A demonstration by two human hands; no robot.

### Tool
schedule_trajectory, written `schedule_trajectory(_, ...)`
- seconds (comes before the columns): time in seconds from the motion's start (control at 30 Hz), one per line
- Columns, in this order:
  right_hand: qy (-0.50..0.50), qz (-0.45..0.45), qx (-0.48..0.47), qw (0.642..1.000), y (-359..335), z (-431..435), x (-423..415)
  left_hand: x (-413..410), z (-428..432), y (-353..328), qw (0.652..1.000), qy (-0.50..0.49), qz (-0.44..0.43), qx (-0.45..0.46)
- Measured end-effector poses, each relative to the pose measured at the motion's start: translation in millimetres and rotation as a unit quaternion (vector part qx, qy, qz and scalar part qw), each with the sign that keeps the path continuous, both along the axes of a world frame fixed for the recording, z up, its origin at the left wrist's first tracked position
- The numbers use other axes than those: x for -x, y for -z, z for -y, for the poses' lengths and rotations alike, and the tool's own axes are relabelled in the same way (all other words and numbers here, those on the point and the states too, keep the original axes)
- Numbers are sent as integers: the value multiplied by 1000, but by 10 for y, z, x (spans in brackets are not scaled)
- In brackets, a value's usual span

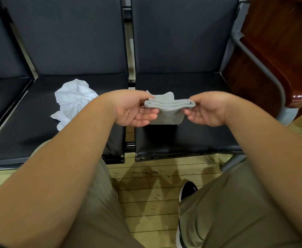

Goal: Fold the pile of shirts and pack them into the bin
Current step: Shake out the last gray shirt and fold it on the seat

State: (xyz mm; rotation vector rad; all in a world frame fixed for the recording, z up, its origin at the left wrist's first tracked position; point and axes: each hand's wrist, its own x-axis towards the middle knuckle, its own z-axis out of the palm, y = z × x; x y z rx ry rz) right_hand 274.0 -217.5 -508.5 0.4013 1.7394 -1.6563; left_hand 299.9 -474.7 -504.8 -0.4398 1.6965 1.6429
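Floor: a black shoe (187, 191) is seen on wooden planks (146, 194).
Left hand (134, 110): one end of the folded grey garment (168, 110) is pinched.
Right hand (207, 110): the other end is pinched.
Grey garment: held in the air above a black seat (182, 140).
White shirt (73, 101): seen crumpled on the neighbouring seat, further left.

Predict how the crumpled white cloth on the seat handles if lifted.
Probably floppy: the white cloth lies in soft creases, so it would likely drape. Looks thin, so likely light. On the smooth black seat it may slide if pushed.
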Motion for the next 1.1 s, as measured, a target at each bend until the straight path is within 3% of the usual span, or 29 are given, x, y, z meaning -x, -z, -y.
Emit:
schedule_trajectory(0.17, 113, 7, 149, 982, -2, 8, 268, 212, 22, 2, 988, -85, -30, -125)
schedule_trajectory(0.23, 103, -23, 122, 987, 37, 67, 390, 327, 19, 33, 980, -117, -36, -155)
schedule_trajectory(0.37, 79, -94, -40, 992, 220, 208, 648, 554, -8, 133, 971, -164, -44, -168)
schedule_trajectory(0.63, 68, -149, -205, 965, 669, 356, 1118, 973, -106, 567, 979, -191, -66, -3)
schedule_trajectory(0.8, 32, -155, -246, 956, 891, 416, 1286, 1153, -145, 850, 966, -237, -58, 79)
schedule_trajectory(0.9, 1, -178, -282, 943, 976, 439, 1350, 1218, -128, 969, 952, -245, -70, 172)
schedule_trajectory(1.0, -17, -189, -328, 925, 1013, 473, 1373, 1287, -64, 1076, 924, -229, -120, 282)
schedule_trajectory(1.1, -36, -186, -360, 913, 986, 527, 1366, 1263, -57, 1116, 932, -179, -122, 290)
